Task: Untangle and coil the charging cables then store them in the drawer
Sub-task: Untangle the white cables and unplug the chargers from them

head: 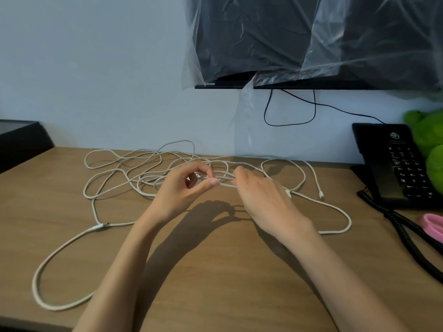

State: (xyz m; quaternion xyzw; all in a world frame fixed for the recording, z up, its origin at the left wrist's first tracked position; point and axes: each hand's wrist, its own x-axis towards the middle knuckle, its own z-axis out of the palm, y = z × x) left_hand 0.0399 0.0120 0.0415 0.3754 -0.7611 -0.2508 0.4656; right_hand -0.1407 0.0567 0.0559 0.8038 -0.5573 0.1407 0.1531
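Wooden desk (215, 279) against a pale wall carries a sprawling tangle of white charging cables (99, 227). At the knot's middle, the left hand (184, 188) pinches a strand between thumb and fingers, and the right hand (261, 195) grips it just beside.

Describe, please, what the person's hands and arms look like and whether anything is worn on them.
The left hand and right hand are bare: no gloves or rings visible. No sleeves, watch or bracelet shows up to the frame's edge.
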